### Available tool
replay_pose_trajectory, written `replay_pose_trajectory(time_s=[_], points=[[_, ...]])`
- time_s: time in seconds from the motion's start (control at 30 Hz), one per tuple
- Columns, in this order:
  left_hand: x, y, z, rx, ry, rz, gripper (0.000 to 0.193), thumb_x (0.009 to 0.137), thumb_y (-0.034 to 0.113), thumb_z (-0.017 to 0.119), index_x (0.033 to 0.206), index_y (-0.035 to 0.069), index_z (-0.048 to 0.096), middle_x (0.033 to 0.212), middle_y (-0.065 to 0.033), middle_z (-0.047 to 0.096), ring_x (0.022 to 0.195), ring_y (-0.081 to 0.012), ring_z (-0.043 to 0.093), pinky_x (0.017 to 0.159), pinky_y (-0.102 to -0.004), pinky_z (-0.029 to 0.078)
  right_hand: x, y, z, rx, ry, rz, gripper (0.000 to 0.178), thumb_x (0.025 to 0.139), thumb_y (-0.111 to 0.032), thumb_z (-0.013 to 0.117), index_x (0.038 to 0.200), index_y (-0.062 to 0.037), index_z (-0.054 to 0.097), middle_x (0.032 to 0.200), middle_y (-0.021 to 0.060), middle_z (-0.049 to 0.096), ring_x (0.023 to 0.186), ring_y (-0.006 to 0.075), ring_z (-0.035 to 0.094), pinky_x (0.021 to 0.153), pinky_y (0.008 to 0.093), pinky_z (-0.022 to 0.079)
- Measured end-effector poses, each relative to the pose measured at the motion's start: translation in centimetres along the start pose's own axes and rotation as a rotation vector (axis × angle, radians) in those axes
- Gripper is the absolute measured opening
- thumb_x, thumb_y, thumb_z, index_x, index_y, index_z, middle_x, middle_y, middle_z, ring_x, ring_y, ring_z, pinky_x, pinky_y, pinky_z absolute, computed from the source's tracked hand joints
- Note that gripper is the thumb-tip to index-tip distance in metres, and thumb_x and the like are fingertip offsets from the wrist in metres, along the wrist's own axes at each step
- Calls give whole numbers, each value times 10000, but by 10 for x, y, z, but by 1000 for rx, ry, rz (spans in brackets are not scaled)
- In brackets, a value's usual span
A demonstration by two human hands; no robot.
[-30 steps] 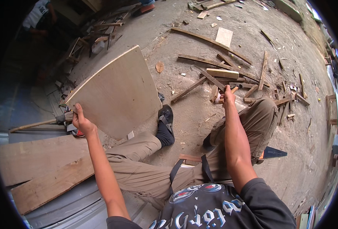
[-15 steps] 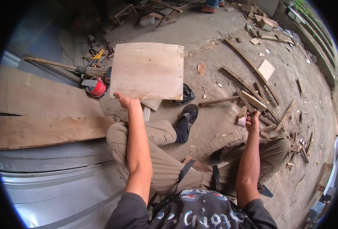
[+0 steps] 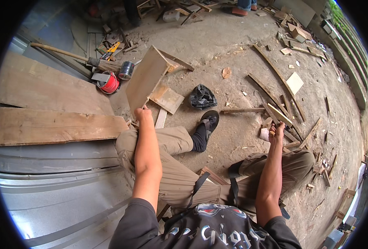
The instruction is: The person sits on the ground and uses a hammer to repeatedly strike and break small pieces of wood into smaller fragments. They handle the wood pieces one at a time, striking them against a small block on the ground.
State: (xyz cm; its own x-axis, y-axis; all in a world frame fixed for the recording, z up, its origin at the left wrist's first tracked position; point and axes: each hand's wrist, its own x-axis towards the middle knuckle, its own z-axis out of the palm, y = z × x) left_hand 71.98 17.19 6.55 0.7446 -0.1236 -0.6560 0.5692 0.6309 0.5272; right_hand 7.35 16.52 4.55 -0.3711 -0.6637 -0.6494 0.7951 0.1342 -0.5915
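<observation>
My left hand [image 3: 142, 113] grips the lower edge of a pale wooden panel [image 3: 145, 79], fingers closed round it. The panel is raised and turned nearly edge-on; a narrow wood strip [image 3: 177, 61] shows behind its upper corner, and whether they are joined I cannot tell. Below it lies a smaller board [image 3: 167, 98] with a pale batten. Over my bent right knee, my right hand [image 3: 278, 130] is closed round a long dark flat tool [image 3: 270, 113]. A wooden end shows below that fist; its exact kind is unclear. A black plastic bag [image 3: 202, 97] lies beyond my left foot.
Wide planks [image 3: 55, 126] rest at left over grey metal sheeting [image 3: 63, 203]. Near them stand a red can [image 3: 108, 84], a dark tin [image 3: 126, 70] and a broom [image 3: 59, 52]. Wood strips [image 3: 279, 81] and offcuts litter the right-hand ground. Another person's foot [image 3: 239, 11] shows at the top.
The panel has turned from facing me flat to nearly edge-on, with my left hand shifting slightly. The strip, bag and dark tin now show more. My right hand keeps its grip.
</observation>
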Motion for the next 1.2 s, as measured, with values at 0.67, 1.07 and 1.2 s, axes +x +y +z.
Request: replay_pose_trajectory(time_s=[0.67, 1.07, 1.2], points=[[-119, -59, -24, 1177, -944, -162, 310, 1002, 330, 532, 1099, 39, 580, 965, -54, 712, 815, -160, 683, 667, -316, 576, -80, -3, 50, -258, -169, -111, 342, 929, -310, 630, 1055, -4, 542, 775, 128, 571, 516, 126, 473, 438, 237, 393], [-301, -140, -34, 1197, -1604, 474, 367, 960, 377, 614, 988, 12, 633, 933, -71, 662, 882, -190, 622, 807, -339, 493, -190, -87, 92, -306, -398, -260, 272, 857, -265, 700, 864, -58, 523, 722, 75, 582, 505, 78, 444, 432, 222, 361], [-345, -165, -55, 1415, -1045, -618, 829, 890, 686, 531, 1297, -33, 466, 1094, -128, 614, 1065, -255, 614, 939, -392, 483, -222, -97, 80, -394, -396, -365, 223, 882, -242, 677, 850, -72, 536, 708, 28, 568, 507, 65, 456, 426, 235, 365]])
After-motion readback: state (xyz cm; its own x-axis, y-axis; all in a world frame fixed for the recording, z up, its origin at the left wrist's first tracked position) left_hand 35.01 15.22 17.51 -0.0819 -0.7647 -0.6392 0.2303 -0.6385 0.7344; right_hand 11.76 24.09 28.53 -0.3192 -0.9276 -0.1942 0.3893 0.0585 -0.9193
